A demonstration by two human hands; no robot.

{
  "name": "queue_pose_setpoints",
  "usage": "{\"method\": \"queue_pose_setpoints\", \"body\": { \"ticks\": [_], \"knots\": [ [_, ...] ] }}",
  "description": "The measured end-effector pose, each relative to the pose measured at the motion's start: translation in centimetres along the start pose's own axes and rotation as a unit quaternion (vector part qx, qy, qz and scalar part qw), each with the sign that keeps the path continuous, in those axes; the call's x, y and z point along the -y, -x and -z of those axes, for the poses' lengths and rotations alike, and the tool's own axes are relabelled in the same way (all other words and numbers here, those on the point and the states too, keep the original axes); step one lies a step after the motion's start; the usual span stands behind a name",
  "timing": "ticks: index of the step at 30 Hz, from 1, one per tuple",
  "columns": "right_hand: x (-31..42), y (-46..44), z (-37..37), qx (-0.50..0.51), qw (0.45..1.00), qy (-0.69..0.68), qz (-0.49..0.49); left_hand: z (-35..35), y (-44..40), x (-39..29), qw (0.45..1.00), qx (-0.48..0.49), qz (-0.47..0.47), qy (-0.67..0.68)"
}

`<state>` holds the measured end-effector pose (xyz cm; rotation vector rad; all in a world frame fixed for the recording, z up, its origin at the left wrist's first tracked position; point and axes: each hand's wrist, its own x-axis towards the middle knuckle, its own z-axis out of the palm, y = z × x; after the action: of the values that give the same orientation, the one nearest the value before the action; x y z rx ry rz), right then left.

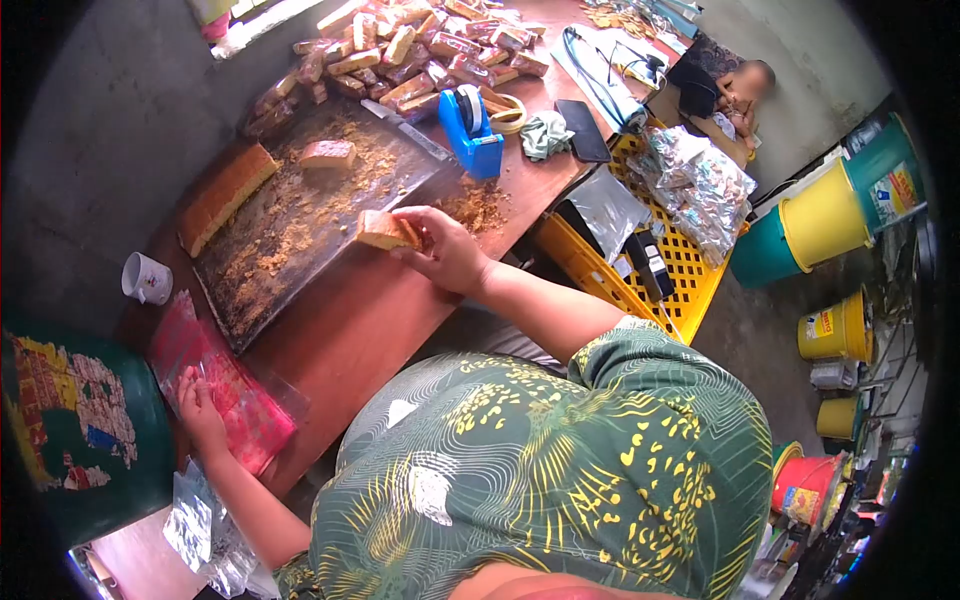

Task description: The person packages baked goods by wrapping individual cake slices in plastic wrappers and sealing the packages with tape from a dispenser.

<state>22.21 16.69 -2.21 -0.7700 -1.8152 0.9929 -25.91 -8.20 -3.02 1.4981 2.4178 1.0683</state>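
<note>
Between the thumb and fingers of my right hand [445,250] is a cut piece of brown-topped cake [382,231], held over the near edge of the dark, crumb-covered tray [290,235]. My left hand [200,405] lies on a stack of pink and clear plastic bags [245,410] at the table's left end, its fingers apart. On the tray are a long uncut cake bar [228,195] along the left side and one small cut piece [328,154] near the middle. A long blade [410,130] rests at the tray's far edge.
Many wrapped cake pieces [440,50] are piled at the back. Nearby are a blue tape dispenser [472,135], a cloth [546,136], a phone [583,131] and a white mug [147,279]. A yellow crate [690,270] stands right; beyond it is a seated person [740,100].
</note>
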Motion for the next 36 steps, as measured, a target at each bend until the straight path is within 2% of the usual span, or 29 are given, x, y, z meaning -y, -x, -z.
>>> {"method": "queue_pose_setpoints", "body": {
  "ticks": [4, 7, 8, 9, 10, 11, 12, 13, 15, 16, 17, 18, 19, 20, 21, 23, 24, 25, 26, 27, 28, 29, 31, 33, 35, 36],
  "knots": [
    [-0.4, -0.1, -0.1, 0.0, 0.998, 0.037, 0.051, 1.1, -0.3, 0.0, 0.999, 0.03, 0.026, -0.028],
    [-0.8, -0.1, -0.4, -0.009, 0.999, -0.028, 0.015, 2.3, -1.2, -0.3, 0.994, 0.058, 0.084, 0.042],
    [-0.8, -0.1, -0.4, -0.007, 0.999, -0.036, 0.0, 2.5, -1.5, -1.0, 0.964, -0.004, 0.163, 0.21],
    [-0.6, -0.2, -0.2, 0.01, 0.999, -0.042, -0.018, 2.3, -2.0, -3.7, 0.897, -0.073, 0.231, 0.37],
    [0.4, -0.2, -0.1, 0.011, 0.997, -0.07, -0.027, 1.7, -2.4, -5.9, 0.873, -0.087, 0.211, 0.431],
    [1.4, -0.1, 0.0, 0.013, 0.994, -0.098, -0.038, 0.5, -2.1, -8.4, 0.889, -0.075, 0.131, 0.431],
    [1.3, -0.2, 0.1, 0.008, 0.999, -0.038, -0.016, -0.6, -1.8, -10.9, 0.897, -0.064, 0.05, 0.434],
    [1.2, -0.2, 0.2, 0.005, 1.0, 0.02, 0.008, -3.6, -0.7, -13.7, 0.89, -0.045, 0.028, 0.453],
    [0.8, -0.3, 0.1, 0.006, 0.999, 0.032, 0.035, -8.4, 2.0, -21.1, 0.908, -0.046, -0.139, 0.393],
    [0.3, -0.2, 0.1, 0.007, 0.999, 0.027, 0.033, -8.5, 3.6, -23.3, 0.946, 0.064, -0.15, 0.281],
    [-0.1, -0.3, 0.0, 0.008, 0.999, 0.023, 0.031, -10.7, 4.9, -24.2, 0.936, 0.14, -0.118, 0.301],
    [-0.4, -0.3, -0.2, 0.005, 0.999, 0.003, 0.041, -11.2, 6.0, -25.5, 0.918, 0.276, -0.052, 0.282],
    [-0.6, -0.2, -0.2, 0.001, 0.999, -0.016, 0.048, -11.7, 7.0, -26.2, 0.929, 0.325, -0.169, 0.053],
    [-1.4, -0.1, 0.0, -0.001, 0.997, 0.045, 0.065, -11.3, 7.6, -26.2, 0.926, 0.324, -0.184, 0.068],
    [-1.3, -0.1, 0.0, 0.0, 0.998, 0.04, 0.045, -10.8, 8.2, -26.3, 0.922, 0.322, -0.199, 0.082],
    [-1.8, 0.2, 0.2, 0.004, 0.996, 0.059, 0.059, -10.2, 6.7, -24.8, 0.894, 0.343, -0.175, 0.228],
    [-1.8, 0.4, -0.1, 0.026, 0.996, 0.049, 0.068, -9.6, 6.2, -23.8, 0.913, 0.277, -0.178, 0.239],
    [-1.7, 0.8, -0.4, 0.045, 0.995, 0.039, 0.078, -8.5, 6.0, -23.2, 0.942, 0.229, -0.147, 0.199],
    [-1.6, 1.3, -0.6, 0.063, 0.994, 0.03, 0.087, -8.3, 6.1, -21.8, 0.969, 0.172, -0.155, 0.089],
    [2.2, 1.5, -1.2, 0.092, 0.989, 0.033, 0.111, -8.2, 6.5, -20.5, 0.98, 0.116, -0.159, -0.021],
    [3.0, 1.6, -2.2, 0.131, 0.987, 0.018, 0.093, -7.9, 7.1, -20.0, 0.979, 0.145, -0.121, -0.083],
    [3.5, 1.7, -3.0, 0.17, 0.983, 0.003, 0.075, -7.9, 7.7, -20.1, 0.979, 0.138, -0.112, -0.098],
    [5.2, 0.9, -4.3, 0.224, 0.963, 0.084, 0.126, -8.0, 9.0, -20.5, 0.979, 0.125, -0.097, -0.128],
    [5.7, 0.4, -5.4, 0.25, 0.958, 0.119, 0.077, -8.2, 9.8, -20.6, 0.979, 0.129, -0.082, -0.136],
    [3.9, 0.2, -6.0, 0.225, 0.968, 0.088, 0.068, -8.1, 10.4, -21.0, 0.977, 0.121, -0.072, -0.159],
    [3.5, 0.2, -6.1, 0.212, 0.973, 0.073, 0.064, -8.1, 10.4, -20.9, 0.975, 0.108, -0.107, -0.165]
  ]
}}
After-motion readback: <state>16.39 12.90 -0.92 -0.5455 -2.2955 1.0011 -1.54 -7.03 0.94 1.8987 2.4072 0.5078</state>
